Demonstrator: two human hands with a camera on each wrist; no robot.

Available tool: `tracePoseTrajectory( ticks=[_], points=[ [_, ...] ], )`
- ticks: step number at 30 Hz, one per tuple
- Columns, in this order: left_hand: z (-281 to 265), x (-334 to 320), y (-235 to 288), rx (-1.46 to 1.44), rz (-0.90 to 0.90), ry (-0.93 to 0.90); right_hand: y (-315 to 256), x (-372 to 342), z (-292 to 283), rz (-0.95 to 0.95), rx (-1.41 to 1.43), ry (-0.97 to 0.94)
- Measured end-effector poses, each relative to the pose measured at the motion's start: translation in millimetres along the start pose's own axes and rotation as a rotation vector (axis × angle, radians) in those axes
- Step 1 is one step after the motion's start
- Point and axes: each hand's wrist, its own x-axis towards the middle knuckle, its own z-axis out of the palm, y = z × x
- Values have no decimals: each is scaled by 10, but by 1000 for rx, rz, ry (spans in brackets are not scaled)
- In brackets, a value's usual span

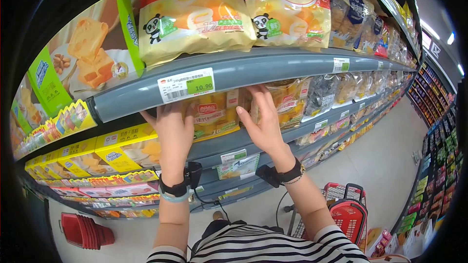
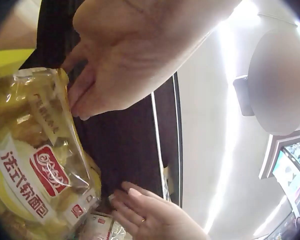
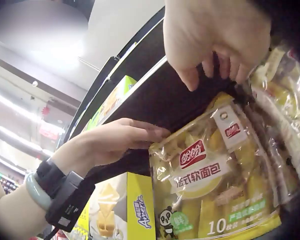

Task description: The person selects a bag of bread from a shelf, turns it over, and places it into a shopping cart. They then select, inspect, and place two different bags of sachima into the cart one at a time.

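A clear and yellow bag of bread stands upright on the second shelf, under the price rail. At its left top corner is the left hand, its fingertips touching or just behind the bag's edge. The right hand is at the bag's right side, fingers loosely bent and reaching under the rail. In the right wrist view the right hand hangs above the bag with its fingers apart, and the left hand lies at the opposite top corner. Neither hand visibly grips anything.
The grey shelf rail with price labels runs just above both hands. Red and yellow bags stand on the upper shelf. Yellow boxes are to the left, more bread bags to the right. A red basket sits in a cart below.
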Motion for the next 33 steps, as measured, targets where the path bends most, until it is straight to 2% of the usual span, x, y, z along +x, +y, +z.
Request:
tracePoseTrajectory(
  ticks=[3,5,6,8,9,11,12,14,15,18,20,22,24,26,27,29,31,33],
  points=[
    [-124,-53,-75,-46,-46,-36,53,26,124,44,11,18],
    [-216,-63,-131,-284,11,-54,103,10,212,104,39,-12],
    [-238,-80,-166,-272,3,-50,104,-6,230,99,51,-19],
    [-248,-107,-227,-557,-36,-93,-5,-11,201,149,-69,-60],
    [-241,-133,-247,-551,-36,-88,-31,-22,177,144,-64,-60],
    [-203,-215,-274,-453,-119,268,-68,-51,104,140,-32,-34],
    [-176,-250,-335,-451,-118,274,-99,-78,68,134,-30,-33],
    [-166,-326,-519,-83,-61,168,-169,-160,-7,172,-39,-95],
    [-173,-368,-570,-187,-125,-9,-182,-187,-52,63,-169,-124],
    [-152,-423,-627,-96,-97,-92,-175,-224,-71,43,-113,-133],
    [-167,-426,-614,-101,-103,-86,-58,-300,44,41,-47,-118],
    [-169,-444,-605,-109,-106,-84,4,-405,172,234,382,-133],
    [-150,-454,-635,-152,-121,-58,-41,-458,144,212,395,-68],
    [-132,-457,-655,-161,-120,-50,-24,-612,83,204,214,88],
    [-129,-463,-656,-167,-125,-49,-11,-697,35,247,311,172],
    [-158,-437,-635,-169,-137,-71,-187,-748,-245,126,275,218],
    [-203,-416,-587,-170,-147,-99,-315,-859,-541,121,184,257],
    [-240,-396,-480,-153,-74,40,-196,-1115,-700,230,183,520]
  ],
)
